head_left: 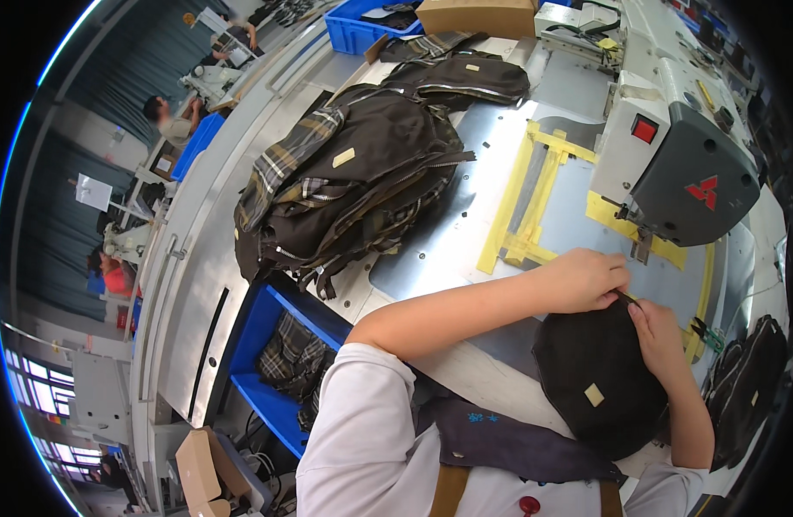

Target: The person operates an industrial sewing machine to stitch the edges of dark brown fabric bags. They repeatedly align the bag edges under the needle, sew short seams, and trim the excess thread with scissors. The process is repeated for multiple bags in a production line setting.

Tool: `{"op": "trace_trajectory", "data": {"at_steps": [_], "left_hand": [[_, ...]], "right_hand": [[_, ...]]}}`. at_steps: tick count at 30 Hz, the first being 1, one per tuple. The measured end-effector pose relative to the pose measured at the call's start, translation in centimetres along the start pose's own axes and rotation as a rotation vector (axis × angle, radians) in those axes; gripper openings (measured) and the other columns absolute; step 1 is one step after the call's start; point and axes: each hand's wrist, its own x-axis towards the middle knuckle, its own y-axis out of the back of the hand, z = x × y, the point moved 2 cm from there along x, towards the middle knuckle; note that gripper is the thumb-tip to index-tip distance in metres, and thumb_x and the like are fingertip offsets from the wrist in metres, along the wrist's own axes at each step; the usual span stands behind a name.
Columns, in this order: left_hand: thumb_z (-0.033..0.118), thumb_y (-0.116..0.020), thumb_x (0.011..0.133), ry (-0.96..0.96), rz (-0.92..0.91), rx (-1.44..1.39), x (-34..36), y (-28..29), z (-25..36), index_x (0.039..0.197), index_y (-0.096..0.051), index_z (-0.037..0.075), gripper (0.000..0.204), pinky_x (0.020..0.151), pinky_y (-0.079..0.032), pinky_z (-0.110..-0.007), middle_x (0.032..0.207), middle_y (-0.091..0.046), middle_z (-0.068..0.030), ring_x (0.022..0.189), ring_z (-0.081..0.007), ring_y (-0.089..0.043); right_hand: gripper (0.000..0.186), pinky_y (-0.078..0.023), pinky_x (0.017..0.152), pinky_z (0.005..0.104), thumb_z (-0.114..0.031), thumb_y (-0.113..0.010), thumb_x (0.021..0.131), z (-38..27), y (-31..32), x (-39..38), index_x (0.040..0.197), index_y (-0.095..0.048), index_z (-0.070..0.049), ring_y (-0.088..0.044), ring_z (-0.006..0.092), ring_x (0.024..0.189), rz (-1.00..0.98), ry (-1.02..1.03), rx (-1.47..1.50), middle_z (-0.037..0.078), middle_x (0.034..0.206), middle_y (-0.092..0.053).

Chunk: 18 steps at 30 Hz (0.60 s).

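Blue plastic walls the bin [260,405] below the worktable's edge [452,366], with plaid cloth inside it. Next we see a heap of black-and-plaid backpack pieces [362,172], zip edges showing, stretched along the left border of the shiny metal plate [448,233]. Between heap and yellow tape frame [506,207], a strip of that plate leaves us room to move. Our left hand [586,280] is nearly closed, pinching the upper edge of the black fabric panel [599,358]. That panel overhangs the table's near edge in front of our body; its narrower held end points toward the sewing machine, and its long axis runs from there back to us. Our right hand [659,336], thumb against curled fingers, grips the panel's upper right edge. The sewing machine head [698,172] stands beyond, near but apart; green-handled snips [709,334] and more dark pieces [748,392] lie rightmost.
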Motion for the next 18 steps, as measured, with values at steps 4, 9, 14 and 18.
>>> {"op": "trace_trajectory", "data": {"at_steps": [4,9,14,18], "left_hand": [[0.011,-0.069,0.076,0.005,-0.006,-0.005,-0.2,1.3,-0.2,0.088,-0.059,0.008,0.015,0.065,-0.051,-0.039,0.089,-0.058,-0.0075,0.076,-0.0304,-0.062],[0.016,-0.073,0.077,0.249,0.163,-0.282,0.8,0.4,0.5,0.094,-0.063,0.007,0.022,0.065,-0.051,-0.033,0.093,-0.062,-0.0061,0.073,-0.0228,-0.063],[0.019,-0.078,0.076,0.675,-0.052,-0.532,0.6,0.5,-2.3,0.09,-0.067,0.001,0.025,0.066,-0.048,-0.029,0.082,-0.065,-0.0077,0.072,-0.0161,-0.06],[0.019,-0.079,0.076,0.447,0.025,-0.337,1.1,1.2,-3.3,0.084,-0.066,0.0,0.024,0.067,-0.048,-0.03,0.078,-0.063,-0.0088,0.072,-0.0174,-0.06]], "right_hand": [[0.025,-0.041,0.06,0.0416,-0.021,-0.053,0.096,0.3,0.8,-0.4,0.094,-0.058,0.003,-0.055,0.0334,0.06,-0.098,-0.065,0.042,0.019,0.064,-0.053],[0.028,-0.045,0.07,0.0324,-0.021,-0.054,0.096,-0.1,0.5,0.9,0.109,-0.059,0.003,-0.057,0.0207,0.071,0.079,0.036,0.177,0.015,0.082,-0.063],[0.027,-0.044,0.083,0.0277,-0.02,-0.053,0.097,2.6,-0.4,0.9,0.109,-0.059,0.004,-0.056,0.014,0.093,0.367,-0.143,0.594,0.008,0.097,-0.064],[0.027,-0.043,0.085,0.0259,-0.019,-0.061,0.092,2.9,-0.5,0.6,0.108,-0.059,0.002,-0.056,0.01,0.093,0.112,-0.127,0.728,0.004,0.097,-0.063]]}}
